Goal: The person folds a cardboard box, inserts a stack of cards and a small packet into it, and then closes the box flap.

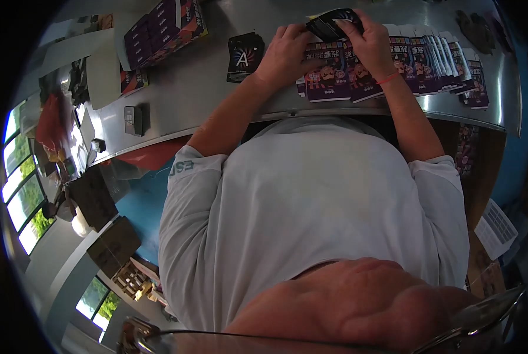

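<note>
A dark card or thin packet (333,25) with pale markings is pinched between the thumb and fingers of my right hand (370,48). At its left end is my left hand (284,56), fingertips right by the edge, thumb spread apart over the purple booklets. Beneath both hands runs a row of overlapping purple booklets (329,79) with cartoon covers and white lettering. A small pile of black cards (244,57), the top one marked with a white "A", lies left of my left forearm.
Purple display boxes (163,29) stand at the back left of the metal table (184,88). A small dark box (133,120) sits near the front edge. Dark gloves (475,32) lie at the back right. Another person (63,207) is far off at left, near cartons (115,245).
</note>
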